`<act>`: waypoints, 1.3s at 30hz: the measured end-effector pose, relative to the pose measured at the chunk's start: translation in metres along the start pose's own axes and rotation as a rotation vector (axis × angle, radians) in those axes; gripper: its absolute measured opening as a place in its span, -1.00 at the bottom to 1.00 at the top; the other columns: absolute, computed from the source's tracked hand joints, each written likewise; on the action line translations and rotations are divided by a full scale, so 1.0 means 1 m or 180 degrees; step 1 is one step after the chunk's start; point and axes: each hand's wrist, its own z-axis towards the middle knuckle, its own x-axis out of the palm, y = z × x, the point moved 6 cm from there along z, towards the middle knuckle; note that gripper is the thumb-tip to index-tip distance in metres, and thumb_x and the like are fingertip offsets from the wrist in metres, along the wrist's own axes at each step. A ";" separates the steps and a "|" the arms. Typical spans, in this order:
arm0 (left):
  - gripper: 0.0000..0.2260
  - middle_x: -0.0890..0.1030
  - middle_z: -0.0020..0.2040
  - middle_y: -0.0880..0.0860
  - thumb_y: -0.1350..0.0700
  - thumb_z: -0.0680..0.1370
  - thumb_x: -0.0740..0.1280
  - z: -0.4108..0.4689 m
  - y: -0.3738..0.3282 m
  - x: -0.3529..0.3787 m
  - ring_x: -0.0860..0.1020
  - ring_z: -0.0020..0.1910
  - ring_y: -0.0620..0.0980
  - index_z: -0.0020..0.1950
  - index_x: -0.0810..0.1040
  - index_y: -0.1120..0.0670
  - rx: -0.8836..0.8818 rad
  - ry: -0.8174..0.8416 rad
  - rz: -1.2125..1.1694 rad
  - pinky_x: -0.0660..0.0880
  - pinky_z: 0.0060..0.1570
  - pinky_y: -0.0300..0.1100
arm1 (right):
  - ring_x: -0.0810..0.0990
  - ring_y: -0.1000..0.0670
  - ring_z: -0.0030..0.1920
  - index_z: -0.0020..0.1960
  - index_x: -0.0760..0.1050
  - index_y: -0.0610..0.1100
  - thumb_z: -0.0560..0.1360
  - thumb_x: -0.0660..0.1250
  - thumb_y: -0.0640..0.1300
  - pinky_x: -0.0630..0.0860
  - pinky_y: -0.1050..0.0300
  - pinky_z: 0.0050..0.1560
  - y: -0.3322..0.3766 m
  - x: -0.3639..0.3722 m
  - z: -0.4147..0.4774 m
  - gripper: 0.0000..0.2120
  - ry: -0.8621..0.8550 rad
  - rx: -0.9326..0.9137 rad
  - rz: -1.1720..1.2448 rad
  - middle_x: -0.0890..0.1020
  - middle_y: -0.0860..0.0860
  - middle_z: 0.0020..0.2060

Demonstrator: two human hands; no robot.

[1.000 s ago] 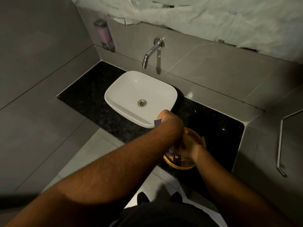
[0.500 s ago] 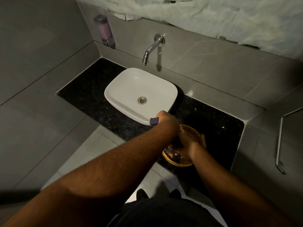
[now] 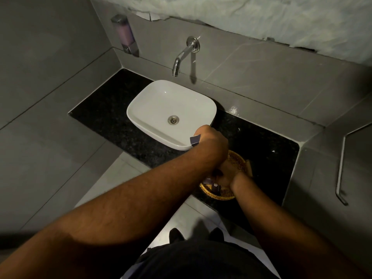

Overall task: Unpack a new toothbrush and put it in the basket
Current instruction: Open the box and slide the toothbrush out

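My left hand [image 3: 211, 142] is a closed fist around a dark purple toothbrush box [image 3: 194, 140], whose end sticks out over the front right corner of the sink. My right hand [image 3: 228, 176] is just below it, inside the round wicker basket [image 3: 218, 195] on the black counter. Its fingers curl around the dark lower end of the box [image 3: 207, 180], and my left wrist partly hides them. A dark packet with a white logo [image 3: 216, 186] lies in the basket under my right hand. No bare toothbrush is visible.
The white sink [image 3: 153, 109] sits on the black granite counter [image 3: 104, 109], with a wall tap [image 3: 182, 57] above it. A soap dispenser [image 3: 124, 35] hangs at the back left and a metal rail [image 3: 340, 172] on the right wall. My shoes [image 3: 196, 234] stand on the grey floor tiles.
My left fist with the box has moved slightly towards the sink edge. My right hand stays in the basket. The view has shifted a little.
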 end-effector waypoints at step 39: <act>-0.74 0.72 -0.05 -0.09 -0.20 0.51 0.45 -0.014 0.045 0.027 0.69 -0.04 -0.06 0.04 0.65 -0.04 0.0194 -0.1967 -0.3950 0.61 -0.03 -0.08 | 0.77 -0.02 -0.04 0.01 0.76 -0.12 0.65 0.29 0.13 0.71 0.13 -0.12 0.042 0.024 -0.026 -0.61 0.0429 -0.0555 0.0974 0.77 -0.08 -0.03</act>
